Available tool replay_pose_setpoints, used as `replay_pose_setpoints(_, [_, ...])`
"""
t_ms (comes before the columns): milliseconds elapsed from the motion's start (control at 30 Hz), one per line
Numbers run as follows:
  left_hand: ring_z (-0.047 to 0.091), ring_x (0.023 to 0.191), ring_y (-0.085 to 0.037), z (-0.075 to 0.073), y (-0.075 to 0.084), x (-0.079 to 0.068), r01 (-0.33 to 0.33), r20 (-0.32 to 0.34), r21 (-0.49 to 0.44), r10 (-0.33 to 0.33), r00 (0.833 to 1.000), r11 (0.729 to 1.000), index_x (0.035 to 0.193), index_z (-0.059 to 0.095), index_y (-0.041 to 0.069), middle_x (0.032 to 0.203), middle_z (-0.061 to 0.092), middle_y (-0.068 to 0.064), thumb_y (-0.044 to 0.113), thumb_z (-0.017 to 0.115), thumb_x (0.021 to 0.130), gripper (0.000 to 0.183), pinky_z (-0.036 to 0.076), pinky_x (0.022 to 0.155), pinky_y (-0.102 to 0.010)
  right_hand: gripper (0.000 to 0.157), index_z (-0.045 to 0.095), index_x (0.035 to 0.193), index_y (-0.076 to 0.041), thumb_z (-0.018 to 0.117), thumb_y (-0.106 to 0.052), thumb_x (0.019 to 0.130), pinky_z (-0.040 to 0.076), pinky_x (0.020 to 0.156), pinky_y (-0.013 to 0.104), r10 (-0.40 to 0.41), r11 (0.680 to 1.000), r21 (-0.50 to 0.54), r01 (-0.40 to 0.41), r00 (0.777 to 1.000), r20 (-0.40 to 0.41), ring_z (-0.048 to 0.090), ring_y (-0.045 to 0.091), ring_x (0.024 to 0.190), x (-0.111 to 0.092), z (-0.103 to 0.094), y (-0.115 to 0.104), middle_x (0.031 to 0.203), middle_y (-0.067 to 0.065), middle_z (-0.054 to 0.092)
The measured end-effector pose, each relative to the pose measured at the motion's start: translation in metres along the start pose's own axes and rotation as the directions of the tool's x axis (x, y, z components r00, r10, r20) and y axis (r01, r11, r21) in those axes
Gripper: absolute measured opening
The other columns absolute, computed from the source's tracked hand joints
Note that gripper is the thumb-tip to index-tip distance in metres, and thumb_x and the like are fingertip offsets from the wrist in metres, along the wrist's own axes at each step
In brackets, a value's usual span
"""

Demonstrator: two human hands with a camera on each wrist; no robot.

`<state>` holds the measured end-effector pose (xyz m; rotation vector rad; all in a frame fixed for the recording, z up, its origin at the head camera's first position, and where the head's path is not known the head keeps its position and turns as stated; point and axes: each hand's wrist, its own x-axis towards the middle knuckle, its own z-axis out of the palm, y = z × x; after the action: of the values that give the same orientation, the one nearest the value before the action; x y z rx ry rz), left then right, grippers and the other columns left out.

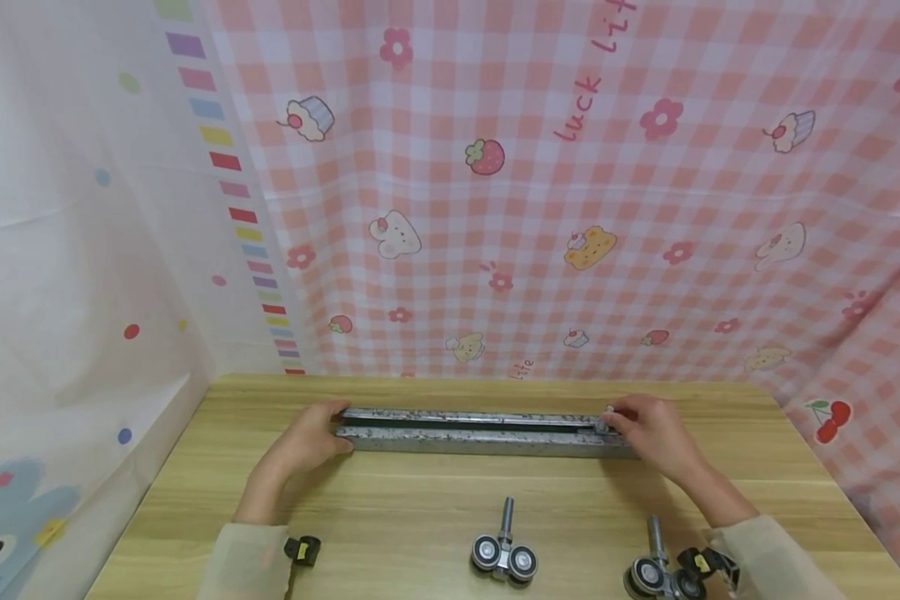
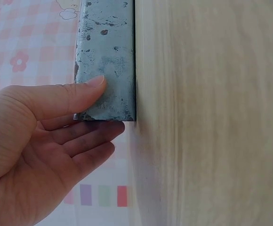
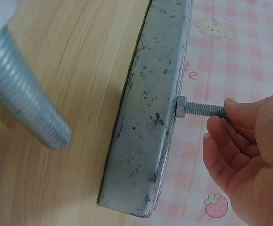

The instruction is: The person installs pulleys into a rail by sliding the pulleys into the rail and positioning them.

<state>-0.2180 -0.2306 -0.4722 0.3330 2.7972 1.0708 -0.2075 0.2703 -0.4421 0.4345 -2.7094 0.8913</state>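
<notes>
A scuffed grey metal track rail [image 1: 457, 442] lies crosswise on the table, its long slot facing up. At its left end my left hand [image 1: 311, 435] holds the rail, thumb on the near side [image 2: 103, 56] and other fingers around the end. My right hand [image 1: 654, 435] pinches the threaded bolt [image 3: 204, 109] between thumb and fingertips near the rail's right end. A hex nut [image 3: 180, 107] sits at the bolt's base, right at the slot. Whatever the bolt joins to inside the rail is mostly hidden.
Nearer the front of the wooden table [image 1: 405, 517] stands a roller trolley [image 1: 505, 554] with black-and-silver wheels and an upright bolt. Another roller trolley [image 1: 656, 571] stands by the right forearm, close to the black wrist strap. A pink checked cloth [image 1: 435, 200] hangs behind the table.
</notes>
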Motion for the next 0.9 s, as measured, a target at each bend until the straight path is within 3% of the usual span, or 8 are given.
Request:
replay_pose_setpoints(433, [0.054, 0.133, -0.048, 0.000, -0.001, 0.000, -0.008, 0.001, -0.001, 0.008, 1.000, 1.000, 0.142, 0.050, -0.019, 0.141, 0.057, -0.035, -0.005, 0.079, 0.086, 0.065, 0.046, 0.111, -0.059, 0.007, 0.078, 0.092, 0.001, 0.078, -0.006, 0.094, 0.047, 0.055, 0.026, -0.056, 0.998, -0.019, 0.056, 0.998, -0.007, 0.057, 0.008, 0.066, 0.005, 0.008, -0.006, 0.085, 0.004, 0.073])
replay_pose_setpoints(900, [0.052, 0.135, -0.047, 0.000, -0.001, 0.000, 0.000, 0.006, -0.026, 0.000, 1.000, 1.000, 0.142, 0.050, -0.019, 0.143, 0.055, -0.035, -0.006, 0.078, 0.086, 0.064, 0.046, 0.111, -0.058, 0.004, 0.079, 0.093, -0.002, 0.075, -0.003, 0.095, 0.049, 0.057, 0.025, -0.071, 0.997, -0.008, 0.071, 0.997, 0.020, 0.058, 0.009, 0.069, 0.007, 0.017, -0.008, 0.087, 0.004, 0.073])
